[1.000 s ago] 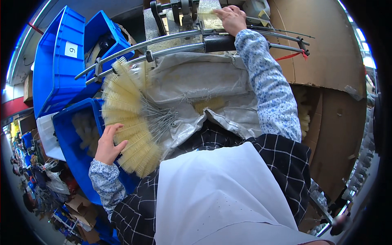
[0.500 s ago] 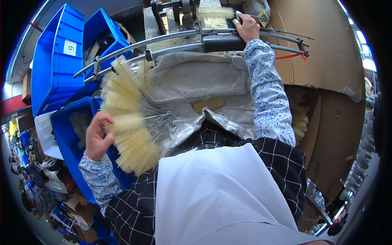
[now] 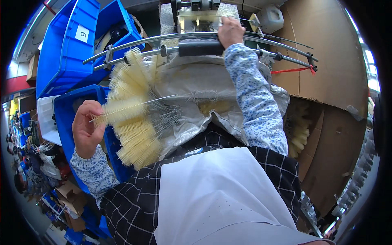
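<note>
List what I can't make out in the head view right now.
All in the head view:
Right hand: its back hides what it grips, if anything.
Machine: its top is cut off by the upper edge.
Lower blue bin: its inside is partly hidden by the left hand and brushes.
Clutter at far left: too small to tell apart.

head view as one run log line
left hand: holds brush by bristled end | right hand: at black tube's right end | other brushes: fanned beside blue bin

Rails (image 3: 143, 41) cross before machine (image 3: 200, 5); open room over white sack (image 3: 192, 79), between brushes (image 3: 136, 143) and right sleeve (image 3: 255, 98).
</note>
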A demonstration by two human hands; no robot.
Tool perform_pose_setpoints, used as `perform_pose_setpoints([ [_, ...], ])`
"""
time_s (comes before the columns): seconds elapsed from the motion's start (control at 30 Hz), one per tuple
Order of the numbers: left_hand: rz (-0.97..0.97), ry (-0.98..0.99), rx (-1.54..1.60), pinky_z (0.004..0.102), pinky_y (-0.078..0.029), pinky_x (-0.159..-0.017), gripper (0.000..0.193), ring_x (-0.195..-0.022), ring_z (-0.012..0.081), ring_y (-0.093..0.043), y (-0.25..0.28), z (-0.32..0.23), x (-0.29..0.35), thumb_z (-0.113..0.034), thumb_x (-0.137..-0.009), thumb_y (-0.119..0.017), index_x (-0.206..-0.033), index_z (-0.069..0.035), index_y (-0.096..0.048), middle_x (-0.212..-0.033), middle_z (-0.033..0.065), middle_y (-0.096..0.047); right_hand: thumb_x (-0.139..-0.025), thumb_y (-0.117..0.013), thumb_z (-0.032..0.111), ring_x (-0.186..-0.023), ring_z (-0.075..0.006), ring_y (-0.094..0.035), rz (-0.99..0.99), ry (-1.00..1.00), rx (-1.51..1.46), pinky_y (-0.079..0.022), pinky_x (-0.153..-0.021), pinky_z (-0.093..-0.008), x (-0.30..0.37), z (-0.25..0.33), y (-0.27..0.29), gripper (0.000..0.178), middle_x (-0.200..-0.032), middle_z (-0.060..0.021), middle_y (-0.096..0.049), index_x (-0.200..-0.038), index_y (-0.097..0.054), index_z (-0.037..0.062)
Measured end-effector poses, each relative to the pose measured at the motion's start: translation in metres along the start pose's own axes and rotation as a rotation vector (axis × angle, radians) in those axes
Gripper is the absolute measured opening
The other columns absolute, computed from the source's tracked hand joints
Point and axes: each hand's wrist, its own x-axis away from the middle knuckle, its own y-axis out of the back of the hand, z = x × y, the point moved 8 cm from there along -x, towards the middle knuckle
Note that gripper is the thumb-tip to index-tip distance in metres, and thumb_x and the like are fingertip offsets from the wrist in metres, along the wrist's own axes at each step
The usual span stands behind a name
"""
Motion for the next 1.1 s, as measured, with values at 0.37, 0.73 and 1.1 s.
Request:
perform_pose_setpoints([
  [0.37, 0.131, -0.019, 0.01, 0.0244, -0.036, -0.077, 0.03, -0.085, 0.0129, -0.044, -0.03, -0.004, -0.027, 0.002, -0.063, -0.051, -0.092, -0.005, -0.048, -0.092, 0.0052, -0.044, -0.075, -0.055, 0.015, -0.092, -0.0253, -0.055, 0.139, -0.036, -0.015, -0.04, -0.079, -0.0438, -0.002, 0.009, -0.007, 0.022, -0.096, -0.0066, -0.059, -0.095, -0.059, 0.0091],
  [0.73, -0.07, -0.012, 0.153, 0.0234, -0.035, -0.073, 0.028, -0.081, 0.0108, -0.041, 0.002, 0.004, -0.01, 0.0, -0.07, -0.051, -0.097, -0.003, -0.044, -0.094, 0.0062, -0.043, -0.078, -0.055, 0.029, -0.091, -0.0286, -0.056, 0.215, 0.041, -0.161, -0.044, -0.079, -0.0375, -0.028, -0.135, 0.016, 0.026, -0.097, -0.0101, -0.06, -0.098, -0.062, 0.0134],
  [1.1, 0.122, -0.017, 0.282, 0.0219, -0.039, -0.073, 0.03, -0.085, 0.0094, -0.044, -0.029, 0.007, -0.035, 0.0, -0.069, -0.05, -0.098, -0.004, -0.044, -0.095, 0.0034, -0.043, -0.086, -0.047, 0.018, -0.088, -0.0219, -0.056, 0.564, 0.064, -0.382, -0.044, -0.078, -0.0305, -0.001, -0.163, 0.065, 0.025, -0.093, -0.0105, -0.06, -0.107, -0.054, 0.0066],
])
